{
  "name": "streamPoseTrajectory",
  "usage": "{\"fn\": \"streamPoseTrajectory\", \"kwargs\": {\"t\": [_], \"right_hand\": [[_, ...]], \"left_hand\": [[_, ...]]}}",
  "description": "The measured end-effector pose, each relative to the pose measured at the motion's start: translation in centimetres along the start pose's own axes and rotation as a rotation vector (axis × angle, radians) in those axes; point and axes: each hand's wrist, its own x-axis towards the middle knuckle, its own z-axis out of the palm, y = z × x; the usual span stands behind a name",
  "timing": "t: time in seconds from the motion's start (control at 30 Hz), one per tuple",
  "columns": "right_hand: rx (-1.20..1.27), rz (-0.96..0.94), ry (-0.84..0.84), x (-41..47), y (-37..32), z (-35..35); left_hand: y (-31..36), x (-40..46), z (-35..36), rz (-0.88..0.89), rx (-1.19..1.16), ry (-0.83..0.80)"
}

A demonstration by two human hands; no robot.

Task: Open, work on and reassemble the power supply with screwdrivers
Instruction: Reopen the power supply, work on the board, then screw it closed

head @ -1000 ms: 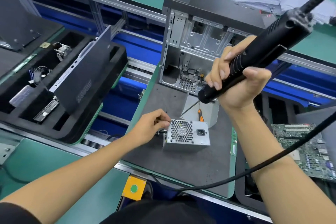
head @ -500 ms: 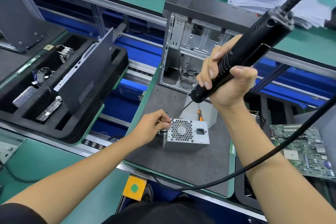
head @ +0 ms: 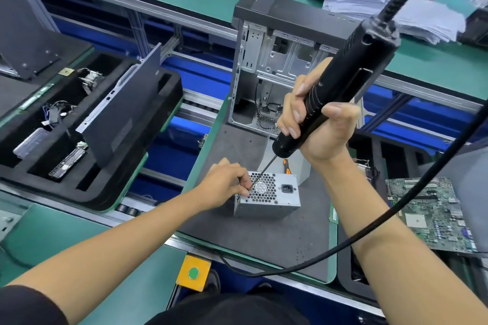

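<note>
At the left of the frame sits a black foam tray (head: 87,192), matte and slotted. Centre frame, the left hand (head: 227,182) pinches the thin bit at the boxy grey metal power supply (head: 266,198), honeycomb grille up, on the dark felt-like mat (head: 264,240) of the bench. Up and right, the right hand (head: 317,126) grips the black cylindrical electric screwdriver (head: 340,82), tilted. Far right lies a green motherboard (head: 433,214).
</note>
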Motion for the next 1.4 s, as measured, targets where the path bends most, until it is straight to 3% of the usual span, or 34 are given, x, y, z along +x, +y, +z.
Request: {"fn": "streamPoseTrajectory", "kwargs": {"t": [0.3, 0.8, 0.97, 1.17, 1.4], "right_hand": [[-0.002, 0.033, -0.027, -1.3, 0.8, 0.4], [-0.014, 0.05, -0.023, -1.2, 1.4, 0.5], [0.003, 0.071, -0.028, -1.1, 1.6, 0.5], [0.031, 0.092, -0.086, -0.9, 1.8, 0.8], [0.024, 0.12, -0.098, -0.9, 1.7, 0.9]], "left_hand": [[1.0, -0.2, 0.7, -0.07, 0.134, -0.048], [1.2, -0.2, 0.2, -0.056, 0.108, -0.147], [0.3, -1.1, 0.8, -0.102, -0.141, -0.055], [-0.7, -2.7, 4.0, -0.538, -0.969, 0.131], [-0.7, -1.0, 3.4, -0.644, -1.058, 0.168]]}}
